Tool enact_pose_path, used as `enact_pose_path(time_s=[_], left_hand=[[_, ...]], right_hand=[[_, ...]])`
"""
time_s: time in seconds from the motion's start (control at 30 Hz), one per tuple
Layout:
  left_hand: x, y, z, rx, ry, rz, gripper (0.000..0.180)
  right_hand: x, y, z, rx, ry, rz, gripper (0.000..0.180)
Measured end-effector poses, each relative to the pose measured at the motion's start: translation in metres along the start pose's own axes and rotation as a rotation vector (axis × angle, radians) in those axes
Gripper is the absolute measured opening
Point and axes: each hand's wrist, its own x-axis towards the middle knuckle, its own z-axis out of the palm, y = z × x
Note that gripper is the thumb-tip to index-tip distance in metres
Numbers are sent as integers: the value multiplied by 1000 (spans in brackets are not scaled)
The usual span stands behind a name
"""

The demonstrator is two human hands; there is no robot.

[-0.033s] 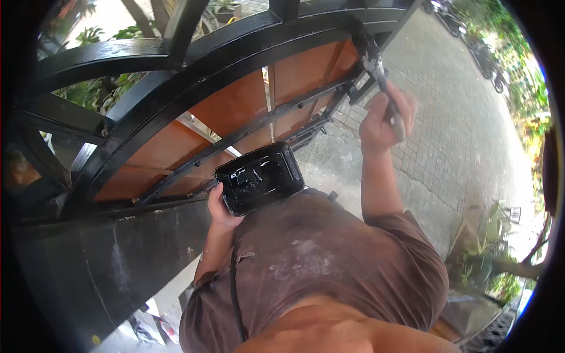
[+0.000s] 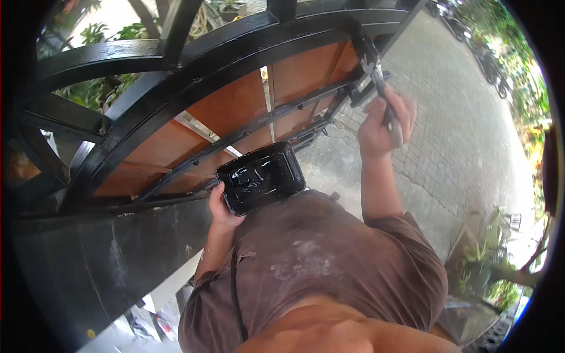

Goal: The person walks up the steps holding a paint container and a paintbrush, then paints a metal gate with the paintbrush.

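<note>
My right hand (image 2: 385, 123) is closed around the handle of a paintbrush (image 2: 372, 69), held out to the upper right. The brush's dark bristles lie against the right end of a black metal gate (image 2: 235, 50), which has orange-brown panels (image 2: 229, 97) behind its bars. With my left hand (image 2: 222, 206) I grip the near left corner of a black rectangular tray (image 2: 260, 179) close to my belly. Glossy black paint coats the inside of this tray. Its far side is next to the lower gate bars.
A dark low wall (image 2: 106, 253) runs beneath the gate on the left. Paving (image 2: 435, 106) stretches away on the right, with parked motorcycles (image 2: 482, 56) at its far edge. Potted plants (image 2: 474, 267) stand at the lower right.
Very little differs. The paintbrush and my right hand have shifted slightly, the brush still against the gate's right end. The tray stays in my left hand.
</note>
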Motion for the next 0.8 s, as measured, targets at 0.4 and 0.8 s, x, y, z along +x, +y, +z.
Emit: enact_pose_path(time_s=[0.4, 0.8], left_hand=[[38, -74, 58, -11, 76, 262, 61], [65, -105, 91, -33, -7, 225, 58]], right_hand=[[-54, 38, -50, 1139, -297, 791, 27], [-38, 78, -61, 990, -908, 926, 23]])
